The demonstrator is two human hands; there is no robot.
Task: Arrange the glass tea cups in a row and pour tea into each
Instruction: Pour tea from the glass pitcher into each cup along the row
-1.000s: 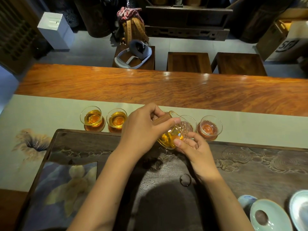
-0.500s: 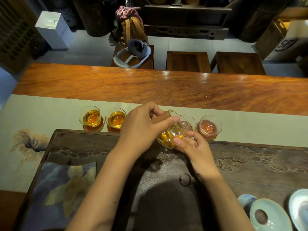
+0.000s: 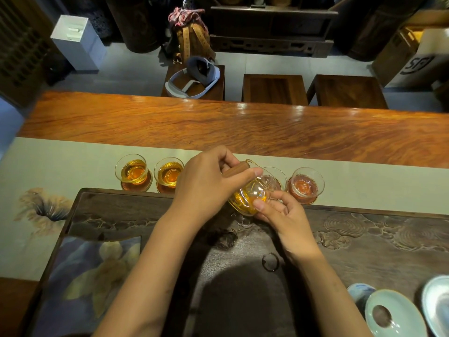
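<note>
Here the left hand (image 3: 206, 183) gripped the wooden handle (image 3: 234, 169) of a small glass pitcher (image 3: 251, 197), fingers curled round it, thumb along the top. The right hand (image 3: 284, 216) steadied the pitcher's underside, its thumb pressed to the glass and its fingers curled loosely beneath. The pitcher was tipped toward the top of the frame over the third glass cup (image 3: 274, 178), just right of centre, with amber tea pooled low in its belly.

Four cups showed in a row across the middle of the frame, on a pale runner (image 3: 73, 156) laid along the bench (image 3: 243, 127). The first cup (image 3: 132, 170) and second cup (image 3: 169, 171), left of centre, held tea; the fourth cup (image 3: 305, 184), at the right end, held only a little. A further cup could have been hidden behind the left hand.

To pour well, I judged, the spout should sit close over the rim, the tilt should grow slowly since little tea remained, and the supporting hand should stay under the glass to damp any wobble. Levelling off before sliding right to the fourth cup would spare the runner from drips.

The only readable writing was "SF" on a carton (image 3: 413, 62) at the upper right of the frame.
</note>
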